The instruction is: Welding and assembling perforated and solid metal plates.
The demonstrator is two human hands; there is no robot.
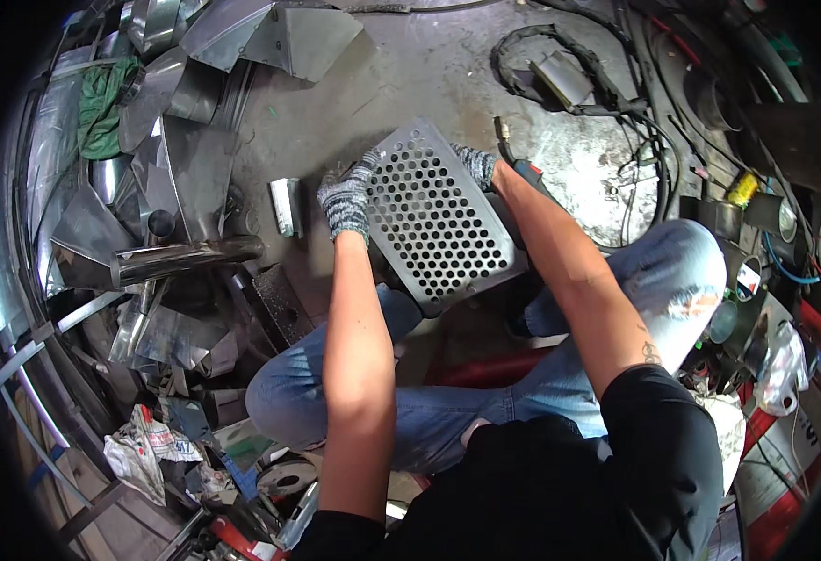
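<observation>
A perforated metal panel (pixel 439 220), full of round holes and with plain folded edges, is held tilted between my two gloved hands above my lap. My left hand (pixel 347 196), in a grey knitted glove, is closed on the panel's left edge near its upper corner. On the opposite upper edge, my right hand (pixel 474 166) grips the panel in a matching glove; its fingers are partly hidden behind the sheet. A welding torch (pixel 523 164) with a black handle and a red part lies just beyond my right wrist. Left of my left hand stands a small shiny metal piece (pixel 286 207).
Bent sheet metal offcuts (pixel 186 178) pile up along the left, with a metal tube (pixel 186 260) and a green cloth (pixel 102 107). Black cables (pixel 560 42) coil over the metal table (pixel 410 70) at upper right. A yellow object (pixel 741 190) lies among clutter at right.
</observation>
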